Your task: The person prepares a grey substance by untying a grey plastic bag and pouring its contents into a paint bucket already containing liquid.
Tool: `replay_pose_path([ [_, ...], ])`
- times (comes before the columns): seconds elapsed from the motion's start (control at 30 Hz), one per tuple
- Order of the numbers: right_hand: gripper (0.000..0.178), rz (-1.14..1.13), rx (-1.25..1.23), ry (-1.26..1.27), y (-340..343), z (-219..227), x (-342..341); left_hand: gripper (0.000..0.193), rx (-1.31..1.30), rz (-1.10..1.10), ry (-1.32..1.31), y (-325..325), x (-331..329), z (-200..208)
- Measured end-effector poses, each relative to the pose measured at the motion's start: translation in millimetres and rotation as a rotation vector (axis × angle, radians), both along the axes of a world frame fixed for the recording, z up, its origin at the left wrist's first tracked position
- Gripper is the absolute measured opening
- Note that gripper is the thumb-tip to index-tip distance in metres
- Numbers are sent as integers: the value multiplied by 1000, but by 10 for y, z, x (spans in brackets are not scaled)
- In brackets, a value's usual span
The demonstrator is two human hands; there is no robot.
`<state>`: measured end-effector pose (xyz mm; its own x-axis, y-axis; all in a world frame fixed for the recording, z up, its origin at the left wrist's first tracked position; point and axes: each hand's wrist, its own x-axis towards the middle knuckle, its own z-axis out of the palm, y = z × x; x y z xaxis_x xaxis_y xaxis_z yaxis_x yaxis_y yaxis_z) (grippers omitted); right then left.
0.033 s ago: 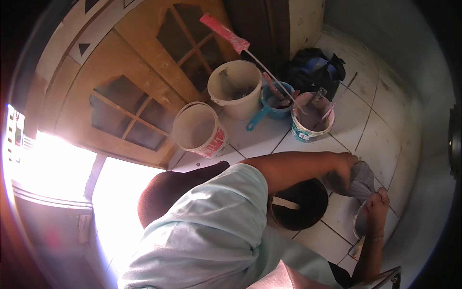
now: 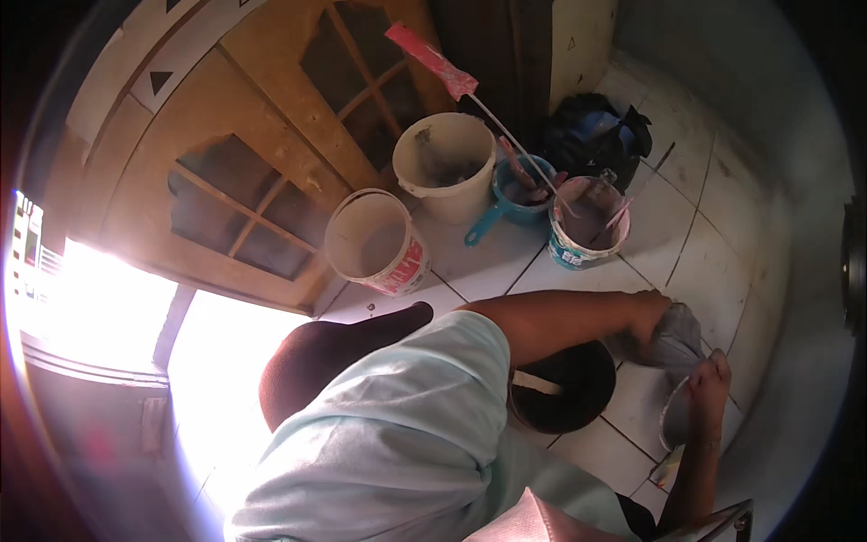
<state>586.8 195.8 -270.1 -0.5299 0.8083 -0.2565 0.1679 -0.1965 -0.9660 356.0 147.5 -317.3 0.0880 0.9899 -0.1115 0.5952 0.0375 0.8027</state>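
Note:
A crumpled grey cloth [image 2: 679, 343] is stretched between my two hands on the right, above the tiled floor. My left hand [image 2: 648, 318] reaches across and is closed round its upper left end. Lower down, my right hand [image 2: 710, 378] grips the twisted near end. Beneath my left forearm stands a round dark bucket [image 2: 582, 397] with a pale strip inside its left wall. A light round container [image 2: 673, 417] sits beside my right wrist, partly hidden by it.
Beyond my arms stand a white bucket [image 2: 377, 200], a larger cream bucket [image 2: 411, 181], a blue dipper [image 2: 495, 221] and a paint-smeared pail [image 2: 578, 257]. A red-handled stick [image 2: 452, 79] leans out of the pail. Behind lies a black plastic bag [image 2: 569, 135]. Wooden doors [image 2: 280, 135] rise at left.
The whole view has shifted very slightly. Both hands stay closed on the cloth, with hardly any movement.

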Motion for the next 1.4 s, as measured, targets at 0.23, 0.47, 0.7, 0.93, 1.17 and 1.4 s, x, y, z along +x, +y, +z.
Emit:
replay_pose_path([
  [0.23,17,-51,-75,-4,-177,278,-348,49,64,-82,354,201,-6,-488],
  [0.47,18,-43,115,-199,-191,657,-471,29,214,-174,168,-138,-66,18],
  [0.7,15,-1,130,-168,101,189,-617,38,-183,-136,239,-174,-139,25],
  [0.93,15,133,228,-272,24,172,-557,40,516,-195,104,34,98,374],
  [1.17,18,230,581,-271,-192,185,-224,29,389,-330,48,-24,348,286],
  [1.4,15,245,235,-215,-224,175,-198,17,371,-335,-22,-92,273,385],
])
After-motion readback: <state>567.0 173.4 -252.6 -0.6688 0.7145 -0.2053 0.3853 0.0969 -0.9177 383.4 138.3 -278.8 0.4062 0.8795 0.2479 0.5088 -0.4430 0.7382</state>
